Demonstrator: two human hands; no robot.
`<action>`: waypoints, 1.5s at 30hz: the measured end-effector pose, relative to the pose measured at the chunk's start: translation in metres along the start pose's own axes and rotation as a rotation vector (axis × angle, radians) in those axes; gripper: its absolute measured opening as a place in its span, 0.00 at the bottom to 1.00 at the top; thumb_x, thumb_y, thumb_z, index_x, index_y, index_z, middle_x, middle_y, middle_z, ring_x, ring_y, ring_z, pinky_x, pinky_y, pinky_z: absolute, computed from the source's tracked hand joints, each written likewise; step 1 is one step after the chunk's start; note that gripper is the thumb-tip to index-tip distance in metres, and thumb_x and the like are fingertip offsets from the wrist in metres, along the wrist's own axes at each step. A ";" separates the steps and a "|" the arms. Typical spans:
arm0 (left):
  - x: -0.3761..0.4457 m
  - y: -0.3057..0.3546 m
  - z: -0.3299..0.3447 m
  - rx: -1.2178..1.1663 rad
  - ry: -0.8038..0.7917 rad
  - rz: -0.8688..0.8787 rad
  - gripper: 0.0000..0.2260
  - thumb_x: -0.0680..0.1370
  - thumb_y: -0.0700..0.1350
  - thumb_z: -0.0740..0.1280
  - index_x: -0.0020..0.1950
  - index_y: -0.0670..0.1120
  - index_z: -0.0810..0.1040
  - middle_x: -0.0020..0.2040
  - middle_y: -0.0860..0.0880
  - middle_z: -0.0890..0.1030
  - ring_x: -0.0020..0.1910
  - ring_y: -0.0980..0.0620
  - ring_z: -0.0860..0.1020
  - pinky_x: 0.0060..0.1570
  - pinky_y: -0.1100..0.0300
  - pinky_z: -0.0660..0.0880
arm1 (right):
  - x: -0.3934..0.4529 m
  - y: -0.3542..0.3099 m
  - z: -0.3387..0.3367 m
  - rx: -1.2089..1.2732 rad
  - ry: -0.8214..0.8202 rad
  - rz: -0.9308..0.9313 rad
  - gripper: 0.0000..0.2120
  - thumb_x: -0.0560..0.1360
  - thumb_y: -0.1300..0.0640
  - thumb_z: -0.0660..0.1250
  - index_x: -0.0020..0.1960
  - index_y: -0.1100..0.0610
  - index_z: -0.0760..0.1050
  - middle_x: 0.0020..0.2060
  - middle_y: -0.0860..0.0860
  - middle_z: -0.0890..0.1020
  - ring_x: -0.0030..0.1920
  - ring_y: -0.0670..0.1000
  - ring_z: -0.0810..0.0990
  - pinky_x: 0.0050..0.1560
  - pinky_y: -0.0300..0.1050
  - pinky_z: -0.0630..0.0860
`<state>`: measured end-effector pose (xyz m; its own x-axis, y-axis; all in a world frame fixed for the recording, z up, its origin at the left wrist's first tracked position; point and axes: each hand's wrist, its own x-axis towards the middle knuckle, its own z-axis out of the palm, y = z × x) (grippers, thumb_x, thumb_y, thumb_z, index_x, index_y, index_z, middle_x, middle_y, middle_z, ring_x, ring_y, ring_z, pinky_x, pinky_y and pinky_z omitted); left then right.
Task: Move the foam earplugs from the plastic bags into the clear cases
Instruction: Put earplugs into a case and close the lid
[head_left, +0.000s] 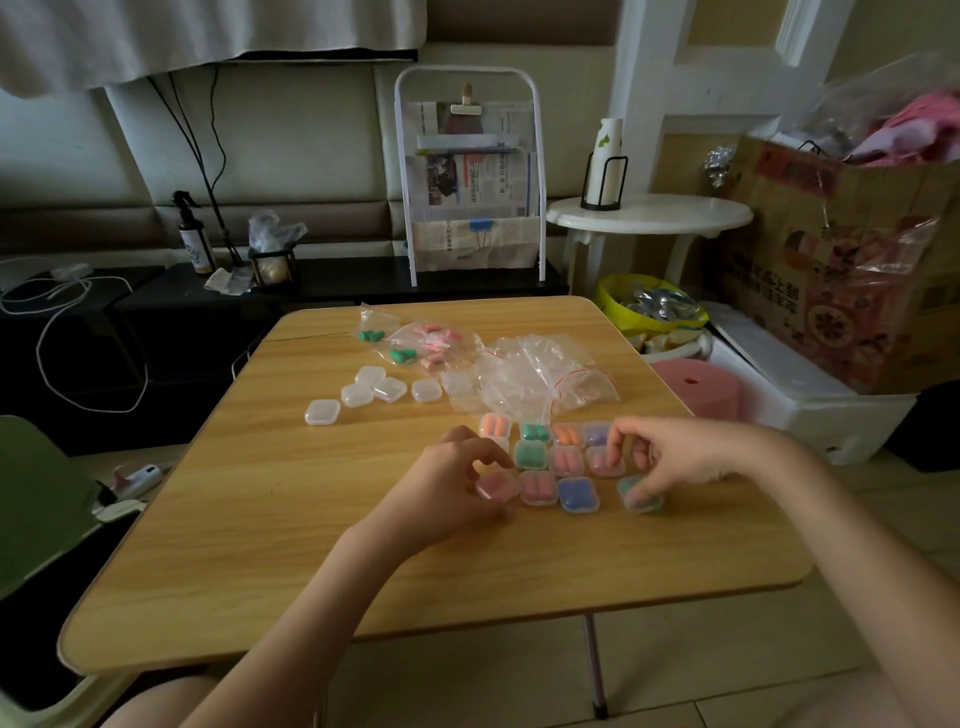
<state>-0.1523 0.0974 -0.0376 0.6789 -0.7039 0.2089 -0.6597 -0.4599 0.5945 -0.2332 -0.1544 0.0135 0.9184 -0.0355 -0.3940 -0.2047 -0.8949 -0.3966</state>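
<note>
On the wooden table (311, 545) several clear cases filled with coloured earplugs lie in rows, among them a blue one (578, 494). My left hand (452, 483) pinches a case with pink earplugs (497, 486) at the left end of the front row. My right hand (675, 457) holds a case with green earplugs (640, 494) at the right end. Several empty clear cases (374, 389) lie farther back. Small bags with green earplugs (371, 335) and pink earplugs (434, 340) sit at the far edge, beside a heap of empty bags (540, 379).
A pink stool (696, 384) and a white box (810, 395) stand right of the table, with a cardboard carton (841, 270) behind them. A newspaper rack (470, 176) and a dark low cabinet (156, 312) stand beyond the far edge. A green chair (36, 499) is at the left.
</note>
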 end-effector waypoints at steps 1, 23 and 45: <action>0.000 0.000 0.001 0.006 0.000 0.001 0.17 0.69 0.47 0.75 0.56 0.52 0.78 0.52 0.57 0.71 0.43 0.61 0.73 0.40 0.75 0.71 | -0.001 0.000 0.001 -0.024 -0.024 0.028 0.19 0.67 0.55 0.77 0.52 0.48 0.71 0.44 0.47 0.73 0.41 0.44 0.71 0.43 0.39 0.71; 0.022 -0.042 -0.040 0.121 0.317 -0.145 0.12 0.76 0.45 0.68 0.59 0.46 0.77 0.56 0.50 0.77 0.52 0.54 0.74 0.49 0.68 0.69 | 0.064 -0.083 0.006 0.214 0.521 -0.258 0.05 0.77 0.53 0.67 0.43 0.54 0.77 0.36 0.47 0.78 0.36 0.46 0.75 0.34 0.37 0.68; 0.040 -0.094 -0.050 0.392 0.127 -0.081 0.19 0.81 0.51 0.60 0.71 0.50 0.67 0.71 0.52 0.69 0.74 0.53 0.57 0.74 0.57 0.49 | 0.229 -0.123 -0.019 -0.427 0.822 -0.043 0.12 0.76 0.47 0.66 0.57 0.49 0.79 0.52 0.47 0.81 0.57 0.52 0.72 0.55 0.49 0.66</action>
<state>-0.0472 0.1398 -0.0467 0.7520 -0.5957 0.2822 -0.6584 -0.6996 0.2778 0.0087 -0.0609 -0.0125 0.9070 -0.1563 0.3910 -0.1726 -0.9850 0.0065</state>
